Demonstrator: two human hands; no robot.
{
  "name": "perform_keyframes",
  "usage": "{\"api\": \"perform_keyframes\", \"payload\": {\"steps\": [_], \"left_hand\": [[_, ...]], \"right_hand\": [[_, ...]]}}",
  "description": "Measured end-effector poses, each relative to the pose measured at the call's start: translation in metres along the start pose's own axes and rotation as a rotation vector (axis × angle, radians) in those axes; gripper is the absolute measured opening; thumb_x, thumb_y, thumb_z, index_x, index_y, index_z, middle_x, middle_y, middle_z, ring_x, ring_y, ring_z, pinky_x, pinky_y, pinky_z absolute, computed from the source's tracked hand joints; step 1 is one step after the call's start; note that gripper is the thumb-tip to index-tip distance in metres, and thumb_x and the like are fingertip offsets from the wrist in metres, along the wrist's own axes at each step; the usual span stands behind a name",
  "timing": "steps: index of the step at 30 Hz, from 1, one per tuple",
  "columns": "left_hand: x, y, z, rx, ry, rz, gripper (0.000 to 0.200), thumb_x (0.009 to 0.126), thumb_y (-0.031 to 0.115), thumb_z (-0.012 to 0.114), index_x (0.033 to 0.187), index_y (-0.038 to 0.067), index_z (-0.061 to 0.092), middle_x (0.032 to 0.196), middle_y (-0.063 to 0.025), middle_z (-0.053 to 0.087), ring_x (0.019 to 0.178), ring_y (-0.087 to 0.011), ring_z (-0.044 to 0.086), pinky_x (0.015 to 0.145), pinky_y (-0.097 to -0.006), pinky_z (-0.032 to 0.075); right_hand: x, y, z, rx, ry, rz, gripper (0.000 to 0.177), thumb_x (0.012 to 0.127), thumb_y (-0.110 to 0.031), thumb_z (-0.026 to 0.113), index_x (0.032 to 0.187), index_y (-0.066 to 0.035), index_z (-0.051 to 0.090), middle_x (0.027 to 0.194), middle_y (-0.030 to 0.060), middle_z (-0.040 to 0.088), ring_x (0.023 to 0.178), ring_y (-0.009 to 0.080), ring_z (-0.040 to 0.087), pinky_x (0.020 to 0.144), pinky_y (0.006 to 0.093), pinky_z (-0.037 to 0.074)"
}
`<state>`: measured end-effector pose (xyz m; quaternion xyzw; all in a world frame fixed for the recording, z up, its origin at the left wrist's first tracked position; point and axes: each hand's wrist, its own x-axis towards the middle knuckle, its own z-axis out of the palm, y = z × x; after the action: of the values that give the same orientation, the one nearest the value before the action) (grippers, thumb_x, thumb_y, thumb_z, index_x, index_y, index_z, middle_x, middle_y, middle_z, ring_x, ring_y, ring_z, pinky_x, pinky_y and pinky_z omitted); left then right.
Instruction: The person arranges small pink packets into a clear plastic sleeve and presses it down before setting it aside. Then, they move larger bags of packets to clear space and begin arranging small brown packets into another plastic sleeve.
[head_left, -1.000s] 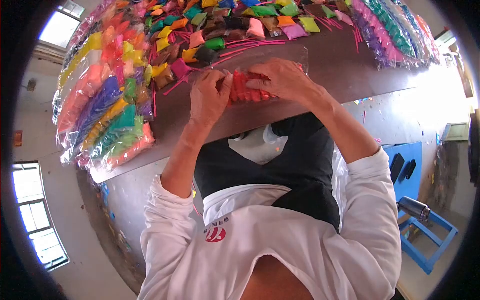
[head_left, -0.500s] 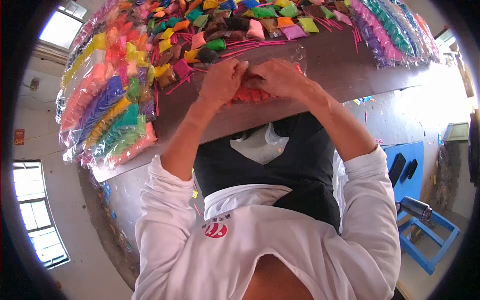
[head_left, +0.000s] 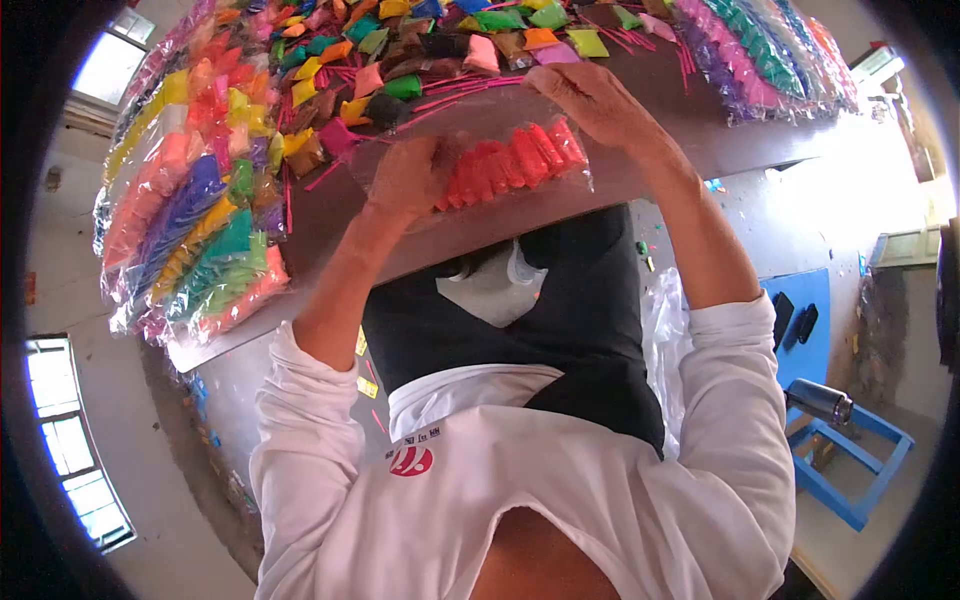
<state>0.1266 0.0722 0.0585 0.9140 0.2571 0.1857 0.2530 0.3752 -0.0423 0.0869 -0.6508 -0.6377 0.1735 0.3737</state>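
A clear plastic bag with a row of red packets [head_left: 515, 162] lies near the table's front edge. My left hand [head_left: 408, 178] is at the bag's left end, its fingers hidden by blur and the plastic. Above the bag's right part, my right hand [head_left: 580, 92] reaches toward the pile, fingers bent and close together near the pink sticks [head_left: 470, 97]; whether anything is between them cannot be made out. Beyond both hands is a loose pile of small coloured packets [head_left: 403, 87].
Clear bags of coloured packets [head_left: 190, 240] are stacked along the table's left side. More filled bags [head_left: 765, 60] lie at the back right. The brown table [head_left: 700, 150] ends just before my lap. A blue stool [head_left: 850, 450] with a metal flask [head_left: 820, 400] stands at the lower right.
My right hand has lifted away from the bag and moved up toward the pile, uncovering the red packets. My left hand has shifted slightly left and down. The view has shifted a little.
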Motion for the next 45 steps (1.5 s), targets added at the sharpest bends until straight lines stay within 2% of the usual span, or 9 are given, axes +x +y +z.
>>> {"api": "perform_keyframes", "payload": {"steps": [3,9,12,18,24,30,39,42,45], "left_hand": [[0.005,0.011,-0.002,-0.062,-0.056,-0.063,0.045,0.097,0.041,0.052,0.095,-0.001,0.067,0.093,-0.0265,0.065,0.094,-0.0446,0.062,0.077,-0.0484,0.048],[0.018,0.012,0.008,0.052,-0.041,0.132,0.046,0.097,0.042,0.053,0.085,0.000,0.066,0.083,-0.0248,0.064,0.082,-0.0427,0.063,0.071,-0.0495,0.047],[0.010,0.024,0.008,0.113,-0.081,0.001,0.040,0.097,0.038,0.053,0.089,0.000,0.062,0.081,-0.0235,0.062,0.080,-0.0452,0.061,0.069,-0.0477,0.047],[0.007,0.015,0.016,0.107,0.012,0.032,0.040,0.096,0.039,0.055,0.086,0.000,0.061,0.081,-0.0251,0.062,0.082,-0.0453,0.061,0.067,-0.0490,0.045],[0.007,0.019,0.015,0.125,0.000,0.008,0.040,0.096,0.039,0.055,0.086,0.001,0.063,0.079,-0.0242,0.062,0.077,-0.0428,0.063,0.065,-0.0474,0.045],[0.005,0.018,0.021,0.100,0.082,0.027,0.040,0.093,0.039,0.058,0.078,0.002,0.063,0.077,-0.0246,0.064,0.079,-0.0458,0.062,0.067,-0.0528,0.047],[-0.001,0.020,0.020,0.097,0.106,0.034,0.034,0.090,0.033,0.060,0.077,0.003,0.065,0.077,-0.0225,0.065,0.076,-0.0432,0.064,0.068,-0.0520,0.049],[-0.002,0.015,0.023,0.111,0.155,0.094,0.032,0.092,0.031,0.057,0.076,0.002,0.063,0.077,-0.0215,0.064,0.078,-0.0424,0.063,0.069,-0.0517,0.048],[-0.001,0.015,0.024,0.125,0.168,0.132,0.033,0.094,0.028,0.055,0.075,0.002,0.060,0.077,-0.0203,0.064,0.079,-0.0415,0.062,0.070,-0.0508,0.048]], "right_hand": [[-0.012,0.002,-0.004,-0.044,-0.037,0.095,0.049,0.099,-0.044,0.050,0.111,0.000,0.066,0.103,0.0189,0.069,0.093,0.0334,0.065,0.080,0.0383,0.050],[-0.030,0.009,0.038,-0.443,0.087,-0.277,0.047,0.092,-0.044,0.061,0.108,0.001,0.067,0.098,0.0184,0.068,0.099,0.0322,0.065,0.089,0.0425,0.049],[-0.034,0.005,0.037,-0.420,0.105,-0.285,0.043,0.088,-0.039,0.067,0.105,0.000,0.067,0.095,0.0185,0.067,0.094,0.0333,0.066,0.086,0.0429,0.050],[-0.025,0.003,0.023,-0.091,0.215,-0.204,0.035,0.094,-0.038,0.058,0.092,-0.004,0.066,0.082,0.0194,0.065,0.080,0.0413,0.064,0.073,0.0496,0.051],[-0.019,-0.004,-0.002,-0.431,-0.225,0.071,0.032,0.093,-0.032,0.058,0.105,-0.004,0.068,0.094,0.0194,0.066,0.087,0.0392,0.063,0.076,0.0409,0.050],[-0.010,0.001,0.015,-0.325,-0.286,-0.027,0.032,0.087,-0.029,0.061,0.105,-0.004,0.069,0.096,0.0197,0.068,0.089,0.0374,0.064,0.079,0.0431,0.050],[-0.005,-0.029,0.007,-0.231,-0.405,0.055,0.049,0.085,-0.044,0.066,0.113,-0.004,0.068,0.108,0.0204,0.067,0.099,0.0367,0.064,0.086,0.0425,0.050],[-0.015,-0.012,0.036,-0.163,-0.173,-0.173,0.071,0.082,-0.064,0.063,0.122,-0.006,0.062,0.111,0.0232,0.066,0.103,0.0395,0.063,0.087,0.0438,0.050],[-0.017,-0.017,0.037,-0.051,-0.293,-0.132,0.080,0.080,-0.070,0.060,0.128,-0.007,0.056,0.118,0.0254,0.062,0.108,0.0416,0.060,0.090,0.0438,0.048]]}}
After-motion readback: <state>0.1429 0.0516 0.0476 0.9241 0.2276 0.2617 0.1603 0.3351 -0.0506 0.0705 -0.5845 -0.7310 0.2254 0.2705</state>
